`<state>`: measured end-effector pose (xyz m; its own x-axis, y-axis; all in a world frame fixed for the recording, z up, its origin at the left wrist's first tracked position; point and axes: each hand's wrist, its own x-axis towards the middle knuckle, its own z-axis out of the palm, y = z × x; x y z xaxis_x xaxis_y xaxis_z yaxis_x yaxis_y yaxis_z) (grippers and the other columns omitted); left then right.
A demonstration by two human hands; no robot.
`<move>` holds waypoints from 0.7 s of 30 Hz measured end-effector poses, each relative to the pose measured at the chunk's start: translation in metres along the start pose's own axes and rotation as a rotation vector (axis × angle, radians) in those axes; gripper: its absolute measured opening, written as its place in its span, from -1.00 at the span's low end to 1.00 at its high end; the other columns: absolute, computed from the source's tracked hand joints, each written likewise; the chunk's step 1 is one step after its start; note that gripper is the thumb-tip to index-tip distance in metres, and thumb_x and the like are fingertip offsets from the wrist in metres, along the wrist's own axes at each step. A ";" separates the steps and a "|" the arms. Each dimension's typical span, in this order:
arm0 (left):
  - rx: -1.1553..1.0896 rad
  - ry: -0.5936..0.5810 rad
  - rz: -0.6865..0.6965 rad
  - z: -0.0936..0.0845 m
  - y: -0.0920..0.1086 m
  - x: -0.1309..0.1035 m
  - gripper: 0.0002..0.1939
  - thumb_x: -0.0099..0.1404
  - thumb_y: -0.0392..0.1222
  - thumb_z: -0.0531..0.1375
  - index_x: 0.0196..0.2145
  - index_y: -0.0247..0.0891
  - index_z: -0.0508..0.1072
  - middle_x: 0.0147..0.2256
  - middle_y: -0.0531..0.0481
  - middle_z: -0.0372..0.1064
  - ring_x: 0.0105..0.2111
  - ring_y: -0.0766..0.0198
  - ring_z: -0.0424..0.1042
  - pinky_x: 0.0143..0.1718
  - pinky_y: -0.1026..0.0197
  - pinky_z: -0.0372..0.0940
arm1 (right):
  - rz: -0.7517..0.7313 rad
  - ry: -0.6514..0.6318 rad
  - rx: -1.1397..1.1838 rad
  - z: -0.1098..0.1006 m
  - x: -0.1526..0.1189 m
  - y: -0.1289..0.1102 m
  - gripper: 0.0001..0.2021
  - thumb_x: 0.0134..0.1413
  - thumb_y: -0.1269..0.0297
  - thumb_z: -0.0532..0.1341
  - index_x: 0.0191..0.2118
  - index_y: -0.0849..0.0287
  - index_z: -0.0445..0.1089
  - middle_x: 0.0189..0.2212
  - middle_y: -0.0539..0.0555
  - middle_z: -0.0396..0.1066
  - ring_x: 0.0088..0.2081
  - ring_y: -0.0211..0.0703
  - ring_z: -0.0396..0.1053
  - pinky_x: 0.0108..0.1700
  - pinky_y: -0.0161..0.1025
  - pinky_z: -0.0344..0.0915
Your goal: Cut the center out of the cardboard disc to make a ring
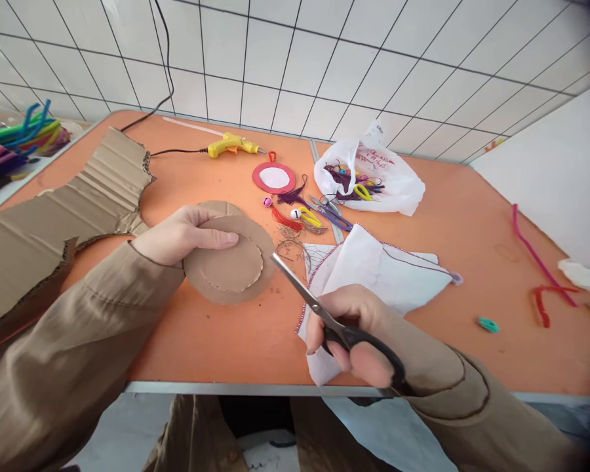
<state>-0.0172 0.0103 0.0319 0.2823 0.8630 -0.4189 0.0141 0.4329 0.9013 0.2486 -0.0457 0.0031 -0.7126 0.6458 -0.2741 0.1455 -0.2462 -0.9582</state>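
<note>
My left hand (177, 235) pinches a round cardboard disc (226, 269), thumb on top. A smaller circle with a rough cut edge shows inside its outline; whether it is fully separate I cannot tell. Another rounded cardboard piece (221, 208) peeks out behind the disc. In my right hand (368, 308) are scissors (297, 282) with black handles. Their blades look closed and point up-left, tip just right of the disc. Under and beyond that hand lies a white cloth (393, 278) with dark red stitched edging.
Large torn cardboard (93, 190) lies at left. Toward the wall are a corded yellow glue gun (231, 145), a red-rimmed oval (274, 177), purple-handled scissors (332, 213), a red tassel (286, 219) and a white plastic bag (398, 183) of threads. Pipe cleaners (541, 255) lie right.
</note>
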 end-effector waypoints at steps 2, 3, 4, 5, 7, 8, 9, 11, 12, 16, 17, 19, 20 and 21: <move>-0.012 0.002 0.009 0.001 0.000 0.000 -0.92 0.06 -0.27 0.35 -0.42 -0.28 0.63 -0.43 -0.03 0.59 -0.44 0.21 0.53 -0.26 0.18 0.45 | -0.019 -0.005 0.039 0.001 0.000 -0.004 -0.26 -0.35 -0.42 0.30 -0.31 0.26 0.41 -0.55 0.04 0.35 -0.55 -0.24 0.28 -0.46 -0.24 0.29; -0.015 0.002 0.011 0.001 -0.001 0.000 -0.92 0.05 -0.27 0.36 -0.42 -0.27 0.63 -0.43 -0.02 0.58 -0.45 0.21 0.53 -0.25 0.17 0.45 | -0.015 0.007 0.033 0.001 0.000 -0.005 -0.26 -0.35 -0.42 0.29 -0.31 0.26 0.40 -0.53 0.04 0.36 -0.53 -0.23 0.29 -0.42 -0.21 0.32; -0.015 0.001 0.009 0.002 -0.001 0.001 -0.93 0.05 -0.27 0.36 -0.43 -0.26 0.63 -0.44 -0.01 0.58 -0.45 0.21 0.53 -0.24 0.16 0.45 | -0.017 0.020 0.011 0.000 0.001 -0.005 -0.28 -0.30 -0.42 0.28 -0.32 0.26 0.40 -0.54 0.03 0.34 -0.54 -0.24 0.29 -0.40 -0.21 0.33; -0.014 -0.003 0.004 0.002 0.000 0.001 -0.94 0.06 -0.27 0.35 -0.44 -0.26 0.63 -0.45 -0.01 0.58 -0.46 0.21 0.53 -0.23 0.15 0.45 | -0.033 0.030 -0.008 -0.001 0.002 -0.004 -0.30 -0.27 -0.39 0.29 -0.32 0.26 0.40 -0.53 0.03 0.34 -0.54 -0.25 0.28 -0.40 -0.23 0.32; -0.010 -0.022 -0.005 0.003 0.000 0.000 -0.95 0.07 -0.29 0.34 -0.44 -0.25 0.63 -0.46 0.00 0.58 -0.47 0.22 0.52 -0.22 0.15 0.45 | -0.040 0.022 -0.037 -0.003 0.004 -0.002 -0.34 -0.19 -0.35 0.29 -0.29 0.26 0.39 -0.53 0.00 0.33 -0.54 -0.27 0.28 -0.43 -0.27 0.30; -0.009 -0.034 -0.007 0.003 0.001 0.000 -0.95 0.08 -0.30 0.34 -0.44 -0.24 0.64 -0.46 0.00 0.58 -0.47 0.22 0.52 -0.21 0.15 0.44 | -0.023 0.017 -0.038 -0.003 0.005 -0.001 -0.35 -0.18 -0.33 0.29 -0.29 0.27 0.39 -0.54 -0.01 0.32 -0.54 -0.28 0.27 -0.44 -0.29 0.28; -0.008 -0.045 -0.007 0.004 0.001 -0.001 -0.95 0.08 -0.31 0.33 -0.44 -0.24 0.64 -0.46 0.01 0.58 -0.47 0.23 0.52 -0.21 0.15 0.44 | -0.005 0.012 -0.034 -0.004 0.005 0.000 -0.36 -0.18 -0.32 0.29 -0.29 0.27 0.38 -0.55 -0.02 0.30 -0.55 -0.29 0.26 -0.46 -0.30 0.26; -0.002 -0.061 -0.002 0.004 0.002 -0.002 -0.94 0.09 -0.32 0.33 -0.45 -0.23 0.64 -0.45 0.01 0.58 -0.45 0.22 0.52 -0.19 0.14 0.43 | 0.020 0.015 -0.022 -0.004 0.006 0.001 -0.35 -0.20 -0.32 0.31 -0.30 0.28 0.37 -0.57 -0.04 0.28 -0.56 -0.31 0.22 -0.49 -0.33 0.22; 0.002 -0.066 -0.002 0.004 0.002 -0.002 -0.94 0.09 -0.32 0.33 -0.45 -0.22 0.64 -0.45 0.01 0.58 -0.44 0.21 0.53 -0.18 0.14 0.42 | 0.018 0.016 -0.021 -0.004 0.006 0.001 -0.36 -0.20 -0.31 0.32 -0.31 0.28 0.37 -0.58 -0.05 0.26 -0.56 -0.33 0.19 -0.50 -0.34 0.20; 0.034 -0.086 -0.012 0.003 0.000 0.001 -0.95 0.07 -0.28 0.35 -0.44 -0.23 0.64 -0.43 -0.01 0.58 -0.42 0.18 0.53 -0.16 0.12 0.41 | -0.006 0.013 -0.057 -0.004 0.005 0.001 -0.39 -0.16 -0.26 0.33 -0.32 0.30 0.39 -0.60 -0.06 0.25 -0.56 -0.33 0.17 -0.48 -0.33 0.19; 0.043 -0.094 -0.012 0.003 -0.001 0.002 -0.94 0.05 -0.27 0.36 -0.44 -0.23 0.64 -0.43 -0.01 0.58 -0.41 0.16 0.54 -0.17 0.12 0.41 | -0.005 0.013 -0.063 -0.004 0.005 0.001 -0.40 -0.16 -0.25 0.34 -0.33 0.30 0.39 -0.60 -0.06 0.25 -0.55 -0.33 0.17 -0.47 -0.33 0.20; 0.056 -0.118 -0.006 0.002 -0.003 0.003 -0.91 0.02 -0.24 0.38 -0.43 -0.24 0.65 -0.44 -0.03 0.58 -0.39 0.13 0.54 -0.19 0.12 0.42 | 0.022 0.019 -0.059 -0.004 0.005 0.002 -0.44 -0.16 -0.20 0.37 -0.34 0.30 0.39 -0.61 -0.07 0.23 -0.55 -0.34 0.16 -0.48 -0.33 0.20; 0.060 -0.131 -0.005 0.001 -0.003 0.004 -0.90 0.02 -0.24 0.38 -0.43 -0.23 0.65 -0.44 -0.03 0.58 -0.38 0.12 0.54 -0.20 0.12 0.42 | 0.047 0.023 -0.055 -0.004 0.005 0.002 -0.47 -0.15 -0.16 0.38 -0.34 0.29 0.39 -0.61 -0.07 0.23 -0.56 -0.34 0.15 -0.49 -0.34 0.19; 0.064 -0.140 -0.004 0.001 -0.003 0.004 -0.90 0.02 -0.23 0.38 -0.42 -0.23 0.65 -0.43 -0.03 0.58 -0.39 0.13 0.54 -0.21 0.12 0.42 | 0.073 0.024 -0.049 -0.004 0.005 0.001 -0.50 -0.15 -0.12 0.39 -0.35 0.29 0.38 -0.61 -0.08 0.23 -0.57 -0.35 0.16 -0.51 -0.35 0.18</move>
<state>-0.0150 0.0125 0.0275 0.4134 0.8144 -0.4073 0.0756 0.4151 0.9066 0.2480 -0.0401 0.0000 -0.6825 0.6446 -0.3445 0.2299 -0.2580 -0.9384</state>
